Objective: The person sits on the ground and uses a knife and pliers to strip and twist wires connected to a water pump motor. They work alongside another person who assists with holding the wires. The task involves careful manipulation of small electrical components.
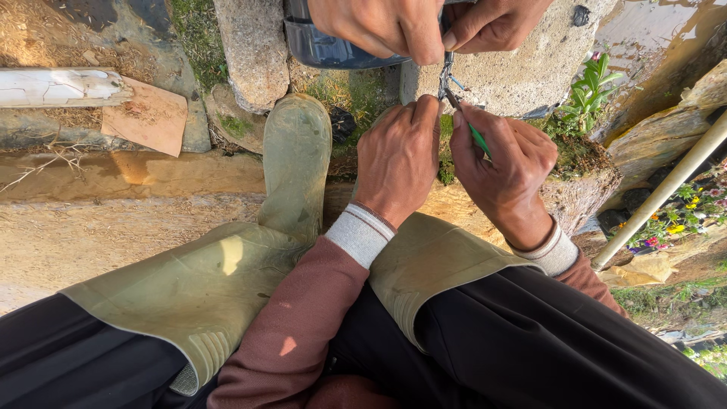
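While both hands [399,155] [503,163] meet, fingers [426,113] clamped on thin wire [447,85], green-handled tool [478,141] in right.

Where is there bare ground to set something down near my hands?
Bare sandy ground lies left of the olive rubber boot, below the flat brown cardboard piece. It is crowded at the top centre: your left hand, your right hand holding a green-handled tool, and another person's hands.

The person wears a reddish-brown sweater with grey ribbed cuffs [361,233]. Beside the cuffs come two olive-green rubber boots [295,163], tall and wide at the top. Black trousers [530,341] go inside the boots, below the sweater sleeves.
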